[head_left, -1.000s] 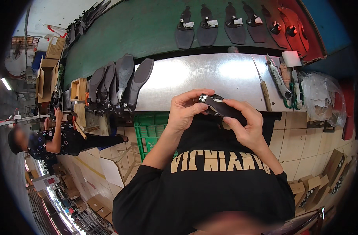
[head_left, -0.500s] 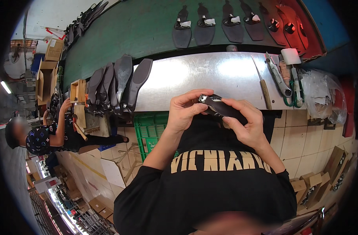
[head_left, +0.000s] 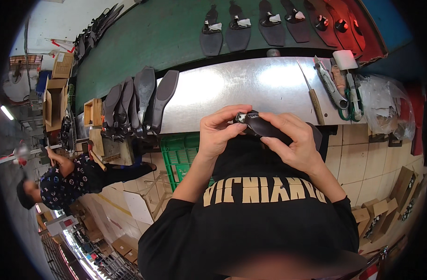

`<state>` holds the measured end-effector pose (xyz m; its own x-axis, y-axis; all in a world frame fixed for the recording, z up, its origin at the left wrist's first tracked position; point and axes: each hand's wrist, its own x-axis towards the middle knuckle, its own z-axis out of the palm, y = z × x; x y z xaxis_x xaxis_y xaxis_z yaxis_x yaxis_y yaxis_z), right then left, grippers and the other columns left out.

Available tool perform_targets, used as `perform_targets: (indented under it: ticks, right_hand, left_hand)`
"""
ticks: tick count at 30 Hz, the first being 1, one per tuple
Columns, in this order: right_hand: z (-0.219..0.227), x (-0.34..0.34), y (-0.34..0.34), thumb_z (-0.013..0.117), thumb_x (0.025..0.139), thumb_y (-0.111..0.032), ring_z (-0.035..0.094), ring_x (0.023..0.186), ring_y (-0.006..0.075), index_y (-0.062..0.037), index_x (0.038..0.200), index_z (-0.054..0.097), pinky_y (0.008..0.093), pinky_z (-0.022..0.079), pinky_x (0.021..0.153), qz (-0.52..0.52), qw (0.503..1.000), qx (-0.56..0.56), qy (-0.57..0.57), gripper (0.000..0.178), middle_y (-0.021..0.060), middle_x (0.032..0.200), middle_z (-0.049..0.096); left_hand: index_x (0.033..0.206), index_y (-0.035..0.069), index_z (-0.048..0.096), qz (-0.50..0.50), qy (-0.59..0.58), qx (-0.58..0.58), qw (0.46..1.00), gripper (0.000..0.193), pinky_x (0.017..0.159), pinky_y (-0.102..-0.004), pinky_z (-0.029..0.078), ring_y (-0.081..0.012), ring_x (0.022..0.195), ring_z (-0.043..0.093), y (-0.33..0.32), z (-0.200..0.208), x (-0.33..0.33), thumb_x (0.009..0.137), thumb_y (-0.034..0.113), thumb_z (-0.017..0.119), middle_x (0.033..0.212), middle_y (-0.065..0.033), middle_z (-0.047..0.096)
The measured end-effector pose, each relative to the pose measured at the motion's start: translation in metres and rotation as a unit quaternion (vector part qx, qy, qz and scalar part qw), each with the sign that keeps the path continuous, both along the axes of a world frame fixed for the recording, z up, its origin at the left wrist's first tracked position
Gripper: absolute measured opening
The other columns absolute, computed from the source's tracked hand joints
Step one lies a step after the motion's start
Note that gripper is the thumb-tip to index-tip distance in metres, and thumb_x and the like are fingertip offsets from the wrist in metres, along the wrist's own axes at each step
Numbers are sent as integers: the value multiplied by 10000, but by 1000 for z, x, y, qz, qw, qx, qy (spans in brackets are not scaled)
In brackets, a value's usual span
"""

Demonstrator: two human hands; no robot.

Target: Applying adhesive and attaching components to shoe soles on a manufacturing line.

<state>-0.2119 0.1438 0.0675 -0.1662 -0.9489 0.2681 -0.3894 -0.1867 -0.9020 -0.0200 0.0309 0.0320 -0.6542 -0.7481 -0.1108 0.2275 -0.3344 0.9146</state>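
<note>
The left hand [head_left: 219,134] pinches the pale-marked end and the right hand [head_left: 290,136] grips farther along the black sandal piece [head_left: 264,127] near the desk's [head_left: 213,91] front edge, where light, even pressure should best prevent twisting.

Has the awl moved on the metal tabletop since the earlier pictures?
No. Against the metal tabletop, the awl shows no shift either way: it still lies left of the utility knife, reaching the near edge.
</note>
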Motion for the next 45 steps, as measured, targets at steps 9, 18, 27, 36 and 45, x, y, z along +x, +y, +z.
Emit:
perform_targets:
  ticks: [9, 18, 27, 36, 45]
  right_hand:
    - [5, -4, 0, 757, 725, -53, 596, 740, 278, -26, 1177, 658, 351, 475, 675, 10, 996, -4, 90, 464, 123, 877, 651]
    - [3, 0, 1, 750, 726, -64, 594, 745, 272, -44, 1149, 662, 365, 477, 683, 1, 990, -25, 139, 432, 94, 840, 616]
    - [-11, 0, 1, 720, 762, -52, 609, 738, 263, -20, 1143, 639, 347, 486, 678, 2, 996, 27, 81, 391, 105, 855, 622]
    - [-30, 1, 2, 688, 802, -1, 634, 682, 143, -1, 944, 682, 256, 478, 603, 4, 984, 148, -100, 142, 68, 859, 650]
    - [-32, -3, 1, 760, 725, -117, 596, 790, 267, -98, 871, 698, 375, 462, 669, 41, 988, 13, 145, 161, 65, 810, 561]
  left_hand:
    - [1117, -55, 684, -26, 37, -90, 995, 307, 812, -297, 592, -252, 1045, 656, -3, -6, 3, 818, -110, 641, 1246, -245, 605]
    - [1128, -58, 684, -94, 55, -154, 982, 387, 889, -300, 542, -284, 1109, 642, -11, -11, 8, 758, -150, 614, 1296, -289, 575]
    - [1197, -27, 657, -88, -15, -158, 983, 393, 857, -281, 560, -250, 1158, 614, 3, -5, 0, 830, -131, 561, 1348, -223, 562]
    - [1288, 26, 606, -70, -111, 4, 991, 435, 771, -260, 602, -198, 1147, 605, 15, -4, -8, 897, -110, 471, 1385, -152, 544]
    - [1204, -37, 644, -40, -124, 50, 990, 416, 683, -231, 600, -185, 954, 688, 16, -15, -6, 809, -111, 537, 1230, -191, 643]
